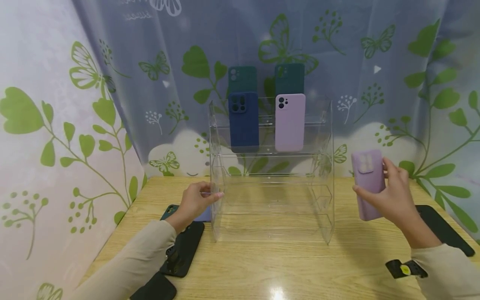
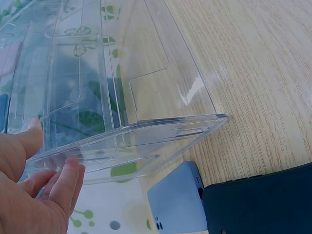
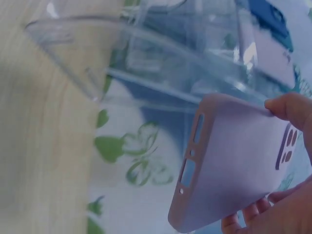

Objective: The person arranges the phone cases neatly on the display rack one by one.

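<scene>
A clear tiered display stand [image 1: 268, 155] stands on the table. My left hand [image 1: 196, 200] holds its left side panel, thumb on one face and fingers on the other, as the left wrist view shows. To the right of the stand, my right hand [image 1: 397, 196] grips a light purple phone case [image 1: 369, 189] by its edges, raised and apart from the stand. The right wrist view shows the bottom cutouts of this case. On the upper tiers stand a dark blue case [image 1: 243, 129], a pink-lilac case [image 1: 290, 129], and two dark green cases [image 1: 243, 79] behind them.
Left of the stand, partly under my left arm, lie a black case [image 1: 189, 250], a light blue case [image 2: 178, 197] and other dark cases. Another black case [image 1: 444, 229] lies at the right behind my right wrist. A patterned curtain [image 1: 232, 33] hangs behind the wooden table [image 1: 277, 266].
</scene>
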The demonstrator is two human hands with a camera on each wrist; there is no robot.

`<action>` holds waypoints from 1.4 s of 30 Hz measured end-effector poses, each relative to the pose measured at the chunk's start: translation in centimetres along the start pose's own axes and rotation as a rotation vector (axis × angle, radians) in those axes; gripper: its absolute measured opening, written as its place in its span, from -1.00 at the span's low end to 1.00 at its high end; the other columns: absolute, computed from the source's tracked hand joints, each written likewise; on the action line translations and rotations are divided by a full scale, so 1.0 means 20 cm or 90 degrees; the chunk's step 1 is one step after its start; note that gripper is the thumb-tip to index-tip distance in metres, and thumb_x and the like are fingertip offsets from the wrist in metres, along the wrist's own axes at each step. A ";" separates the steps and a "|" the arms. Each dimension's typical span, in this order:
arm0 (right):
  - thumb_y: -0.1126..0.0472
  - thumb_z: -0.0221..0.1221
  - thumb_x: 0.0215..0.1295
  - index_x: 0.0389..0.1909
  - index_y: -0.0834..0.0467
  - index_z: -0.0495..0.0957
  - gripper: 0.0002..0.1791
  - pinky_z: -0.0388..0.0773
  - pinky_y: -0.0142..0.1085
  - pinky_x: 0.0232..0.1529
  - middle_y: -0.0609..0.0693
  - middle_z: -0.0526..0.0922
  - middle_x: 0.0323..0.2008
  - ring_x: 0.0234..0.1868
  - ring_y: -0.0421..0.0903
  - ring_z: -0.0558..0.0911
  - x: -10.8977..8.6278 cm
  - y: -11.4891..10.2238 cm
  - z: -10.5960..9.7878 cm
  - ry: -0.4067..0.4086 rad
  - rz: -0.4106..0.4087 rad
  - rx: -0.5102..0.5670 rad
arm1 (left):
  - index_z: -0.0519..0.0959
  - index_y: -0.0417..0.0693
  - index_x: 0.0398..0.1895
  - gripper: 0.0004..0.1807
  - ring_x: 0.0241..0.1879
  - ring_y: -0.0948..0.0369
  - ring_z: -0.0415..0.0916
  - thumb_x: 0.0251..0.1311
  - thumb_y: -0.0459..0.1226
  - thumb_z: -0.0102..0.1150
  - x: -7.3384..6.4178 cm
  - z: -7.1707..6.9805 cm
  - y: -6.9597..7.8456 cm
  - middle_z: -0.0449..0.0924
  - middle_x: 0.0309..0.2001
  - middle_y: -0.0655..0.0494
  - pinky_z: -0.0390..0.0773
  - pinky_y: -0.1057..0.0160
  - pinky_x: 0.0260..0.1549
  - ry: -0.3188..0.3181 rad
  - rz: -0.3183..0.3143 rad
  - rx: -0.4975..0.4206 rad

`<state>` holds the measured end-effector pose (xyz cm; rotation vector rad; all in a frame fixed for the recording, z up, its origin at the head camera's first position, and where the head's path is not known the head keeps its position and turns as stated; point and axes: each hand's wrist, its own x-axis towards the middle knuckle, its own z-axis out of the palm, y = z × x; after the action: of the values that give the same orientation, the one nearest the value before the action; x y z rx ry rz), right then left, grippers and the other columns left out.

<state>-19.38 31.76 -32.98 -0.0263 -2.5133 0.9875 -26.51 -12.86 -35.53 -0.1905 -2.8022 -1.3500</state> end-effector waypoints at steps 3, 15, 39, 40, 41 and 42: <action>0.07 0.34 0.14 0.50 0.28 -0.21 0.12 0.38 0.30 -0.21 0.50 0.01 0.23 0.17 0.40 0.12 0.01 -0.07 0.02 0.016 -0.013 0.013 | 0.49 -0.19 0.20 -0.42 0.04 -0.02 0.55 0.17 -0.08 0.32 0.00 0.00 0.00 0.56 0.09 -0.13 0.62 0.06 -0.07 0.002 0.002 0.000; 0.11 0.36 0.09 0.53 0.15 -0.23 0.15 0.41 0.33 -0.05 0.36 -0.08 0.28 0.19 0.32 0.19 0.05 -0.36 0.14 0.052 -0.038 0.090 | 0.49 -0.19 0.21 -0.41 0.05 -0.03 0.54 0.16 -0.10 0.33 -0.01 0.00 0.01 0.54 0.12 -0.13 0.61 0.07 -0.07 0.003 -0.002 -0.006; 0.09 0.46 -0.06 0.51 0.20 -0.16 0.23 0.33 0.05 0.17 0.26 0.03 0.22 0.19 0.16 0.18 0.17 -0.79 0.60 0.143 -0.096 0.186 | 0.46 -0.20 0.24 -0.39 0.07 -0.04 0.53 0.17 -0.08 0.31 -0.01 0.00 0.00 0.50 0.17 -0.16 0.60 0.04 -0.04 -0.003 0.000 -0.008; 0.09 0.46 -0.07 0.51 0.21 -0.16 0.23 0.33 0.03 0.17 0.25 0.04 0.21 0.19 0.15 0.18 0.18 -0.81 0.62 0.147 -0.099 0.187 | 0.46 -0.20 0.24 -0.39 0.07 -0.04 0.53 0.17 -0.08 0.31 -0.01 0.00 0.00 0.50 0.17 -0.16 0.60 0.04 -0.04 -0.003 0.000 -0.008; 0.09 0.46 -0.07 0.50 0.22 -0.15 0.23 0.33 0.01 0.18 0.25 0.04 0.21 0.19 0.15 0.18 0.19 -0.82 0.64 0.150 -0.101 0.189 | 0.46 -0.20 0.24 -0.38 0.08 -0.04 0.53 0.17 -0.08 0.31 -0.01 0.00 0.00 0.49 0.17 -0.16 0.60 0.04 -0.04 -0.003 -0.001 -0.008; 0.09 0.46 -0.07 0.50 0.23 -0.15 0.22 0.32 0.00 0.19 0.25 0.05 0.21 0.19 0.14 0.17 0.19 -0.84 0.66 0.151 -0.105 0.190 | 0.45 -0.20 0.24 -0.38 0.08 -0.04 0.52 0.18 -0.08 0.31 -0.01 0.00 0.00 0.49 0.17 -0.16 0.60 0.04 -0.04 -0.004 -0.001 -0.008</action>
<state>-25.85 11.40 -29.02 0.1432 -2.0988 1.2031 -26.32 -12.87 -35.46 -0.1917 -2.8000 -1.3698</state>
